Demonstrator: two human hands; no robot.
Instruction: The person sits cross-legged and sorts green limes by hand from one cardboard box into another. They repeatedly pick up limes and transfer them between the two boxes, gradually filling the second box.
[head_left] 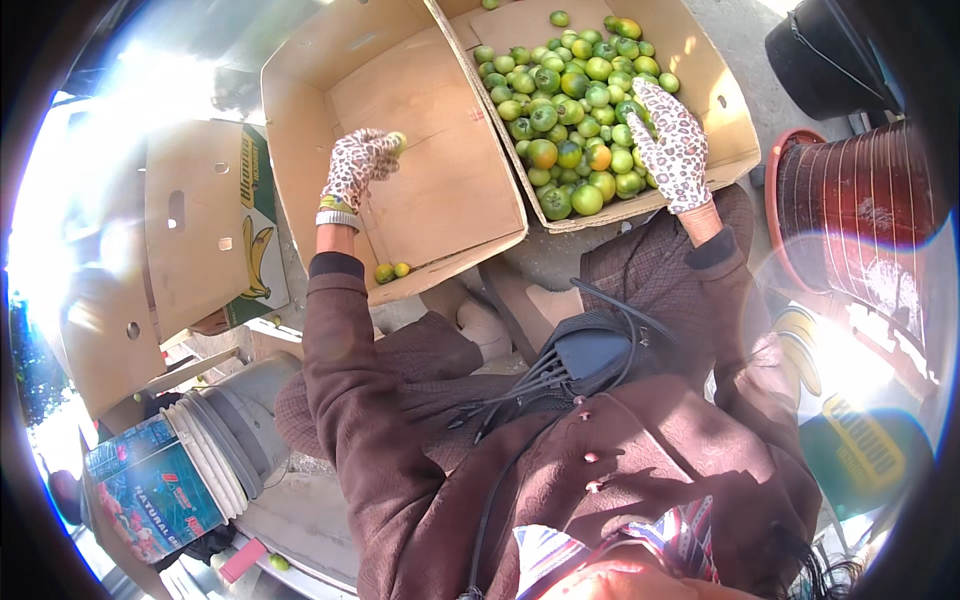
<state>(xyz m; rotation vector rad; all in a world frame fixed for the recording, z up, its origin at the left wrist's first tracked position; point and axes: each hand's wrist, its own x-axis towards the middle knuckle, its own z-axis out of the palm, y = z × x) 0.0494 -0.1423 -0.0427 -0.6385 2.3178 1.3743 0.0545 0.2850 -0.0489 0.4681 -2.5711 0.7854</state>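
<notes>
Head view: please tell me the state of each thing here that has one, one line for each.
Left hand: gloved, closed around one green fruit, over the left box.
Right hand: gloved, fingers spread, resting on the fruit pile.
Left cardboard box: open, nearly empty, two fruits in its near corner.
Right cardboard box: open, heaped with green and orange-tinged fruit.

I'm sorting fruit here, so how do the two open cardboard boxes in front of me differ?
The left brown cardboard box is nearly bare, with two small green fruits in its near corner; the right brown cardboard box is heaped with green and orange-tinged fruits. The left hand holds one fruit over the left box; the right hand rests on the right box's pile. Both are open-topped.
</notes>
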